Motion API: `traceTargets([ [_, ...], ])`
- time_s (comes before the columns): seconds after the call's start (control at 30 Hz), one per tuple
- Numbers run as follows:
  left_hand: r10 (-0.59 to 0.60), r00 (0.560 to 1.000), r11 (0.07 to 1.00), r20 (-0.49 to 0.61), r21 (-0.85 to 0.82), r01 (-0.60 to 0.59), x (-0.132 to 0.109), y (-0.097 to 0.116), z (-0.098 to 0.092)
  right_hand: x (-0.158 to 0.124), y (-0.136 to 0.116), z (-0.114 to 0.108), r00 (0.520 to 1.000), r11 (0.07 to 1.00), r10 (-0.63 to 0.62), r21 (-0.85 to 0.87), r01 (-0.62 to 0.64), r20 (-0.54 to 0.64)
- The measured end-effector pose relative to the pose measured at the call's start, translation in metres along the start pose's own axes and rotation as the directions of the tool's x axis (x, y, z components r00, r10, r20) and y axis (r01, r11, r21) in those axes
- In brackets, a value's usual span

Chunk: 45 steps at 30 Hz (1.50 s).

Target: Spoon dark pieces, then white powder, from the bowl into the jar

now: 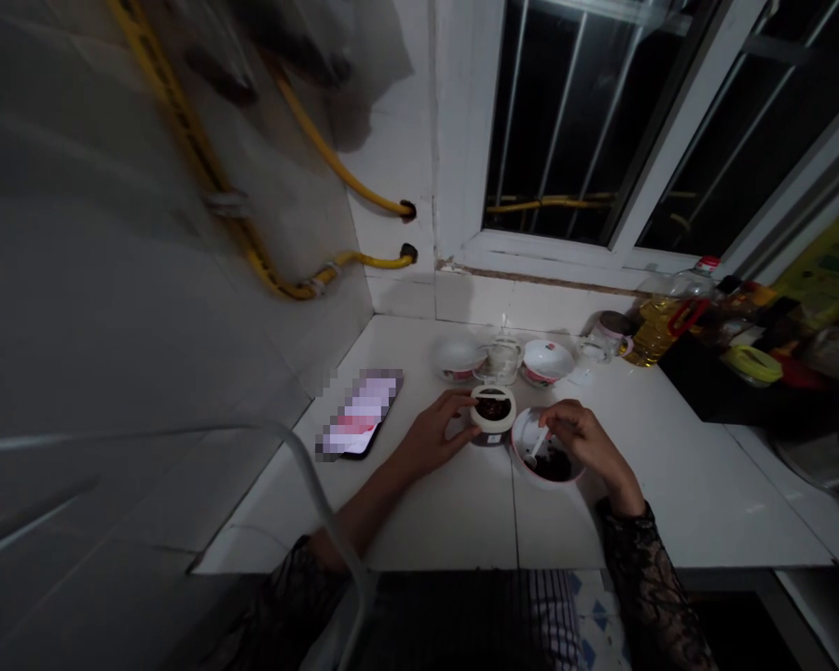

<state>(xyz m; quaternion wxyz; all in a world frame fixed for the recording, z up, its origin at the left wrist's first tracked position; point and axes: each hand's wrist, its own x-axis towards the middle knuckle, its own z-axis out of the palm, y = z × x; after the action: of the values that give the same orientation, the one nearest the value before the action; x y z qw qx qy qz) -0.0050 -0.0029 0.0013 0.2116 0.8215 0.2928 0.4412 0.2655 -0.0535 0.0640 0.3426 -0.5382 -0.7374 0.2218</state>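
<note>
Spooning seems the step: the right hand (584, 436) pinches a spoon (541, 442) in the bowl (522, 432) on the desk (447, 527); the left hand (434, 433) clamps the jar (490, 436) beside it. The next move likely needs a level spoon.

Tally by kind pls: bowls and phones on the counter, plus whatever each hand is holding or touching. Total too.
Bowls: 3 (two at the back, one by the right hand)
Smartphone: 1
White-rimmed jar at the left hand: 1
Small white spoon in the right hand: 1
Total: 6
</note>
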Motion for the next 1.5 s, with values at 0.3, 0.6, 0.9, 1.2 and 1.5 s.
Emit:
traceTargets([
  [0.3,0.003,1.0,1.0,0.008,0.001,-0.003,0.0,-0.002,0.001,0.003,0.001,-0.006,0.964,0.918,0.263,0.319,-0.234,-0.048],
  [0.6,0.004,1.0,1.0,-0.008,0.008,-0.004,0.0,-0.002,0.001,0.005,0.008,-0.007,0.922,0.885,0.348,0.383,-0.263,-0.17],
  [0.9,0.013,1.0,1.0,-0.005,0.002,-0.013,0.0,-0.001,0.001,0.009,0.007,-0.005,0.884,0.86,0.395,0.44,-0.259,-0.251],
  [1.2,0.004,1.0,1.0,-0.001,-0.001,-0.004,0.0,-0.001,0.001,0.017,-0.022,0.016,0.855,0.987,-0.151,-0.021,0.162,-0.496],
  [1.5,0.016,1.0,1.0,-0.002,-0.005,-0.016,0.0,0.0,0.0,0.004,-0.017,0.004,0.707,0.807,-0.571,-0.442,0.392,-0.416],
])
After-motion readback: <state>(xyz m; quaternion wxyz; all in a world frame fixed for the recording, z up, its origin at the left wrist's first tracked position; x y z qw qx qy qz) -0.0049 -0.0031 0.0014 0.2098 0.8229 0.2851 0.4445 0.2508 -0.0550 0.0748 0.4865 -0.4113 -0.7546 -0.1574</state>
